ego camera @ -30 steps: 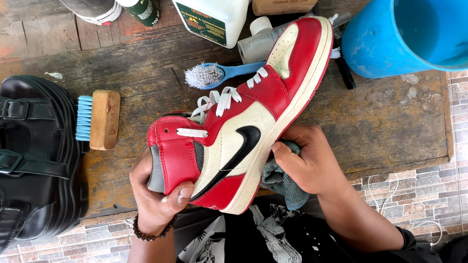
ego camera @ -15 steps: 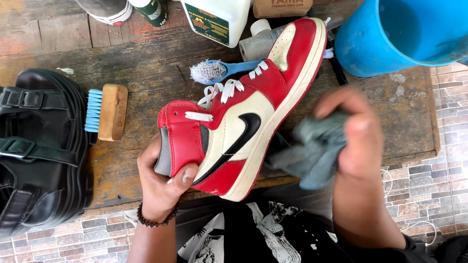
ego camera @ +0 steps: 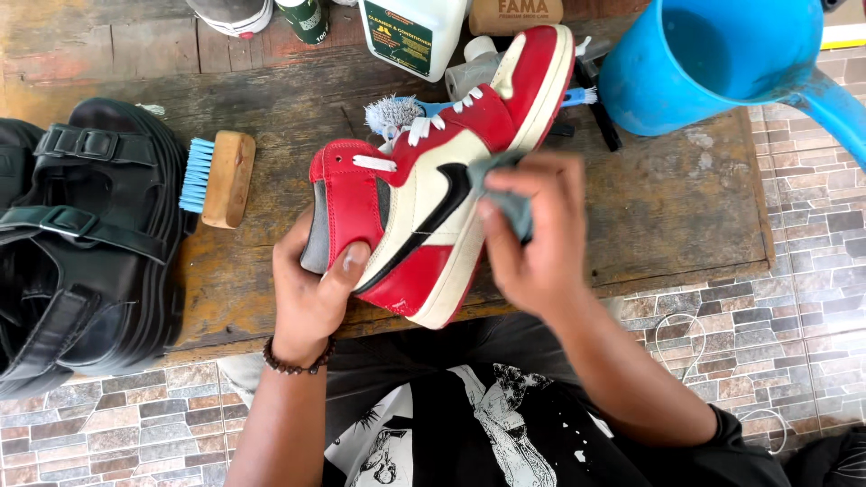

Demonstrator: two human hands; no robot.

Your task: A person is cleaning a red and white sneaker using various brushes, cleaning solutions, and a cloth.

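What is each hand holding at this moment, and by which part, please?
Left hand grips the red-and-white sneaker by its heel; right hand presses a bunched grey cloth against its side.

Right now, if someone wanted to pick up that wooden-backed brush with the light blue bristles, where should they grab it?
Probably by the wooden block of the wooden-backed brush with light blue bristles, coming from above and pinching its two long sides. It lies on its side on the worn wooden table, bristles pointing left toward the black strapped sandal, so the bare wood faces up with free space around it.

I see a red, white and black high-top sneaker (ego camera: 424, 207) tilted on its side over the wooden bench's front edge, a grey-green cloth (ego camera: 510, 203) pressed against its side.
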